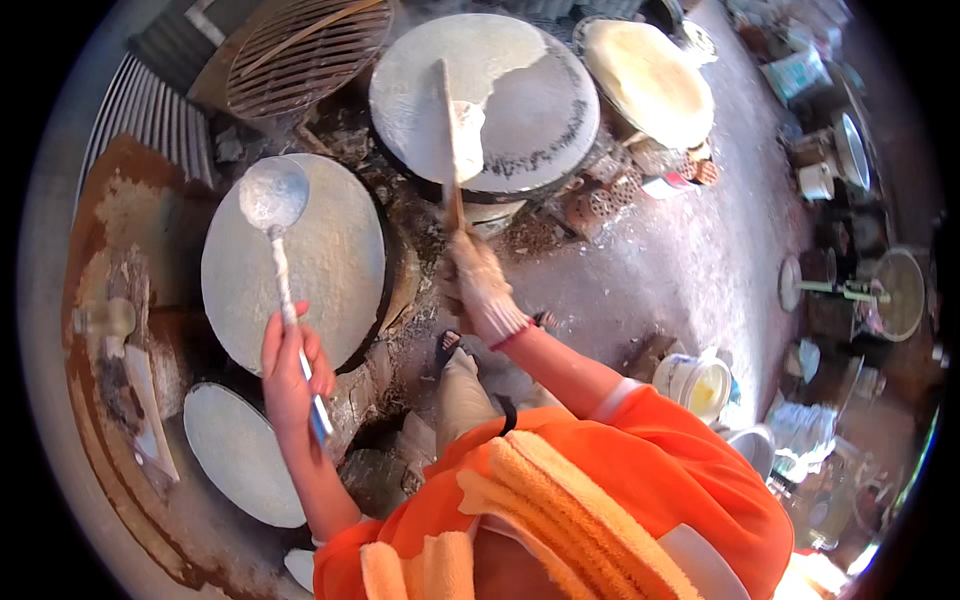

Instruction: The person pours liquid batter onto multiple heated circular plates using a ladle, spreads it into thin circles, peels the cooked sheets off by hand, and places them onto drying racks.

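Note:
My left hand (297,360) is closed around the handle of a long metal ladle (273,195). Its bowl, coated in pale batter, hangs over the left round griddle (335,260). In a white knit glove, my right hand (480,285) grips a flat wooden spreader (449,120). The spreader's blade lies across the far round griddle (545,105), edge toward the surface. Thin whitish batter (425,60) covers that griddle's left and far part, while its right part shows bare and grey. Beside the blade sits a thicker lump of batter (467,145).
Thin round flatbreads (650,85) lie on a support right of the far griddle, above perforated briquettes (600,205). A slatted round grate (310,55) stands at the far left. Near the left griddle leans a pale disc (240,455). A white bucket (690,385) stands to my right.

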Action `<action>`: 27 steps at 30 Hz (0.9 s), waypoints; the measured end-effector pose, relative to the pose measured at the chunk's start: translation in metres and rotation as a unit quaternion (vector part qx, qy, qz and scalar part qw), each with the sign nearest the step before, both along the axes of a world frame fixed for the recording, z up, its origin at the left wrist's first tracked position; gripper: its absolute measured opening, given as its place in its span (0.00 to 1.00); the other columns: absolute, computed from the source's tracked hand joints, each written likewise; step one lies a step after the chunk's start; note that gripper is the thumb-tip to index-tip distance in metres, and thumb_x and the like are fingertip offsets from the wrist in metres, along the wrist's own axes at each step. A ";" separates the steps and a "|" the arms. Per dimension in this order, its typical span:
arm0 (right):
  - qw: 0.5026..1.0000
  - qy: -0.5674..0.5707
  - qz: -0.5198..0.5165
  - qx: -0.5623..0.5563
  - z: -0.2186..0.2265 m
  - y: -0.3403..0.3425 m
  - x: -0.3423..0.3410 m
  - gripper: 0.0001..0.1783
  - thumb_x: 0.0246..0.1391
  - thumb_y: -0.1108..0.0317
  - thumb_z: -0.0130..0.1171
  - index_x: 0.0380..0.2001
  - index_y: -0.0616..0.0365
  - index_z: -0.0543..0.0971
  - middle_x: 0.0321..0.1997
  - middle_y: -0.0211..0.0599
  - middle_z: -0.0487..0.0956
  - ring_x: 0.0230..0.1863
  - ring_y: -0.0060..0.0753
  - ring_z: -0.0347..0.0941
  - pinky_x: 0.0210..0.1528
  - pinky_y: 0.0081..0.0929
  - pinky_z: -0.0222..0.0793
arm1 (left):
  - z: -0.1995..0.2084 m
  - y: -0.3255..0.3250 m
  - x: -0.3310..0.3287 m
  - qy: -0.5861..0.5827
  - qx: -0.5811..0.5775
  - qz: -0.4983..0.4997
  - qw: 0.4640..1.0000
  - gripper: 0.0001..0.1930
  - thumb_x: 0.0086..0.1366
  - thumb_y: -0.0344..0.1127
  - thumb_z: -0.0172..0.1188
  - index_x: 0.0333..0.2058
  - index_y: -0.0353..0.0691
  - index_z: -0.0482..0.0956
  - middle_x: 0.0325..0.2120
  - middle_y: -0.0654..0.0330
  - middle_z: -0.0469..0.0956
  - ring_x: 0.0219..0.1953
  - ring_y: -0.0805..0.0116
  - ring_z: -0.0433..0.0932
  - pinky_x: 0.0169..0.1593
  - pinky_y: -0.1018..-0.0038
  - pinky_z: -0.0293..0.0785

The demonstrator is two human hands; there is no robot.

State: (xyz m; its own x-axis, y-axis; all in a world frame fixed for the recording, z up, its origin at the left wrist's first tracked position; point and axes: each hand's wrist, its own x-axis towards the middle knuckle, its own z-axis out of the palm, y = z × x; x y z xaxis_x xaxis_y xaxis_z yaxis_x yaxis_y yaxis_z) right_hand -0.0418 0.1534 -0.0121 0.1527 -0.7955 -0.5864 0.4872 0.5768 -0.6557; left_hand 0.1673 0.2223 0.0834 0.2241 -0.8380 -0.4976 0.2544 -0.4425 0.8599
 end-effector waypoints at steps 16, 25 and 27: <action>0.990 0.078 -0.020 -0.113 -0.072 0.016 -0.049 0.14 0.59 0.50 0.43 0.37 0.47 0.65 0.16 0.24 0.64 0.09 0.19 0.56 0.09 0.19 0.49 | 0.009 0.203 -0.016 0.141 -0.034 0.122 0.982 0.15 0.68 0.33 0.39 0.50 0.35 0.64 0.21 0.66 0.62 0.07 0.86 0.52 0.09 0.86 0.53; 0.961 0.219 0.046 -0.160 -0.102 0.038 -0.070 0.10 0.58 0.54 0.44 0.37 0.45 0.66 0.14 0.23 0.62 0.07 0.17 0.52 0.07 0.19 0.46 | -0.013 0.119 -0.028 0.215 -0.057 0.008 0.975 0.15 0.67 0.32 0.39 0.51 0.37 0.61 0.21 0.65 0.62 0.07 0.84 0.53 0.10 0.84 0.54; 0.960 0.226 0.044 -0.159 -0.079 0.035 -0.105 0.10 0.59 0.54 0.43 0.37 0.45 0.65 0.13 0.22 0.61 0.06 0.15 0.50 0.06 0.18 0.43 | -0.017 0.102 -0.032 0.231 -0.058 -0.015 0.971 0.14 0.67 0.31 0.39 0.50 0.36 0.61 0.21 0.65 0.62 0.07 0.84 0.54 0.10 0.84 0.55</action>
